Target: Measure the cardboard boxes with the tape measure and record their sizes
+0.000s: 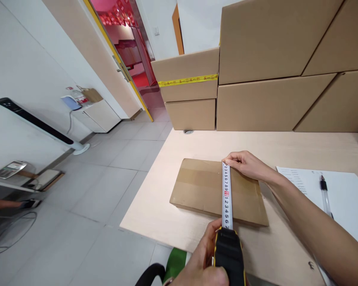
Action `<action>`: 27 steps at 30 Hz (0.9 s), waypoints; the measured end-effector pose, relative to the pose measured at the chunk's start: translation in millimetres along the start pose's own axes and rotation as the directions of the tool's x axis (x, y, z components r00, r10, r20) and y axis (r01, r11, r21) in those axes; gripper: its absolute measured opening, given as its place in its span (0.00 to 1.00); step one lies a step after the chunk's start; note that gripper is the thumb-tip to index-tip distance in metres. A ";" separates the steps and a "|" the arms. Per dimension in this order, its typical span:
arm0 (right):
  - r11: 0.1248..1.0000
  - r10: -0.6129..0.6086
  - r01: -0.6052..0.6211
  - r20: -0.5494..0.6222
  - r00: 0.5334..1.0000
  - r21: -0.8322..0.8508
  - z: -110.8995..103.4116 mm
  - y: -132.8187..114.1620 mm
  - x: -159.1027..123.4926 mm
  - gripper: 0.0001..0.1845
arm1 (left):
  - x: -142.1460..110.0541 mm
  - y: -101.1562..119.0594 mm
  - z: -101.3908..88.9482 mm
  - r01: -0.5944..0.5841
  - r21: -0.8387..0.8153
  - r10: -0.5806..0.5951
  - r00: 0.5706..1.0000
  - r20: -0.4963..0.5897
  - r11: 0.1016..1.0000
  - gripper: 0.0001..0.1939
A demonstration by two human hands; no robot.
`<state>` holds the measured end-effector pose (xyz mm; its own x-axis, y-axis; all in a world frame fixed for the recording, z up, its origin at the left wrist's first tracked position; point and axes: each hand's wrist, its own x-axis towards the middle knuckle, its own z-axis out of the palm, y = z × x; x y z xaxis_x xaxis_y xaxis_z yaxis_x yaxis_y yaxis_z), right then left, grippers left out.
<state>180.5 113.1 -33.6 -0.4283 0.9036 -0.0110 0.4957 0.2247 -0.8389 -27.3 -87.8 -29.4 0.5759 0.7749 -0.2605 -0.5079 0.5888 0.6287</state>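
A flat brown cardboard box (pixel 197 182) lies on the pale wooden table (pixel 155 198). Wrapped round the black and yellow case of a tape measure (pixel 229 254) is my left hand (pixel 204 262), just off the box's near edge. The white blade runs out of the case and across the top of the box, with its numbers facing up. At the far edge of the box, my right hand (pixel 243 163) pinches the end of the blade between thumb and fingers.
Large cardboard cartons (pixel 262 105) are stacked along the table's back. To the right lies a sheet of paper (pixel 346 198) with a black-capped pen (pixel 324 194) on it. Left of the table are grey floor tiles, a tower fan (pixel 35 121) and a person's foot (pixel 30 203).
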 end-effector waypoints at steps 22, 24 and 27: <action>1.000 -0.019 0.019 -0.016 1.000 -0.024 0.6 0.6 0.0 0.18 | 7.4 -7.0 -12.9 0.021 0.012 -0.022 0.997 0.073 1.000 0.43; 0.999 -0.021 0.021 -0.016 1.000 -0.026 0.4 0.9 0.2 0.18 | 7.7 -4.8 -10.3 -0.010 0.014 0.008 0.996 0.090 1.000 0.40; 0.999 -0.017 0.017 -0.011 1.000 -0.028 0.3 1.6 0.2 0.19 | 9.3 -4.7 -9.6 -0.045 0.023 0.043 0.993 0.109 0.999 0.37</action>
<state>181.0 113.5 -35.0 -0.4283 0.9036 0.0094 0.5093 0.2500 -0.8235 -25.7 -81.2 -41.8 0.6198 0.7698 -0.1525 -0.5186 0.5476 0.6566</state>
